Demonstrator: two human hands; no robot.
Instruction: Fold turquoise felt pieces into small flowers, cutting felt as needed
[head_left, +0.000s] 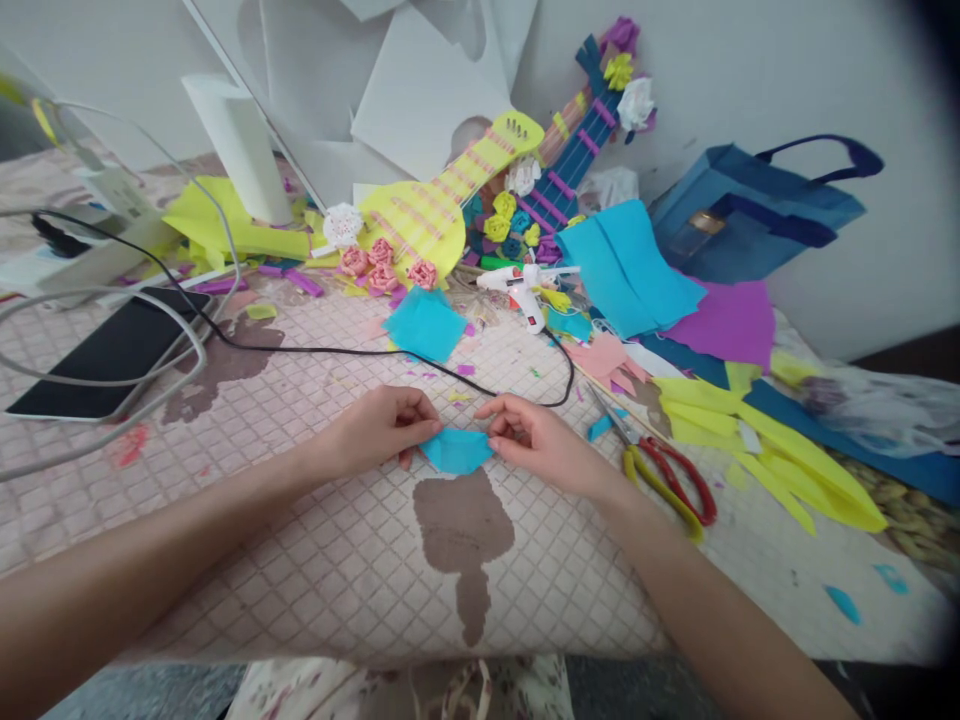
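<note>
A small piece of blue crepe paper [456, 452] is stretched between my two hands, low over the quilted cloth. My left hand [386, 428] pinches its left corner between thumb and fingers. At the right corner, my right hand [536, 440] pinches it the same way. Just beyond my hands lies a stack of blue paper squares [426, 324]. A white glue gun [521, 292] rests farther back, its black cord [337, 350] running across the cloth. Scissors [664, 470] with red and yellow handles lie to the right of my right hand.
A yellow paper guitar [427, 225] and a dark blue paper guitar [574, 165] with paper flowers lean at the back. Blue sheets [630, 265], yellow strips [765, 440] and a blue bag [750, 215] are at right. A black tablet-like device [112, 350] and cables lie left.
</note>
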